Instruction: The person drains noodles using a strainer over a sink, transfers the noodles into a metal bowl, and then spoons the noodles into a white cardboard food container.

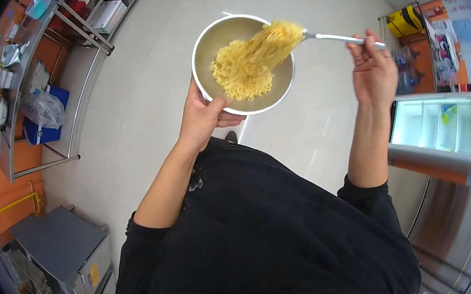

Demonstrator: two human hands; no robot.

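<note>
My left hand (209, 114) grips the near left rim of a round metal bowl (283, 82), thumb over the edge and fingers underneath. Curly yellow noodles (244, 74) lie in the bowl. In my right hand (372, 64) is the handle of a metal fork (335, 37), held out to the right of the bowl. A thick clump of noodles hangs from the fork's head above the bowl's right side, blurred and trailing down to the rest. The noodles hide most of the tines.
Left stands a steel table (34, 57) with items on top and a blue box (43, 127) beneath. A grey cabinet (62, 241) stands lower left. On the right are a lit glass-door fridge (445, 128), water jugs (407, 79) and a yellow bag (404, 22). Pale floor tiles (154, 68) lie below the bowl.
</note>
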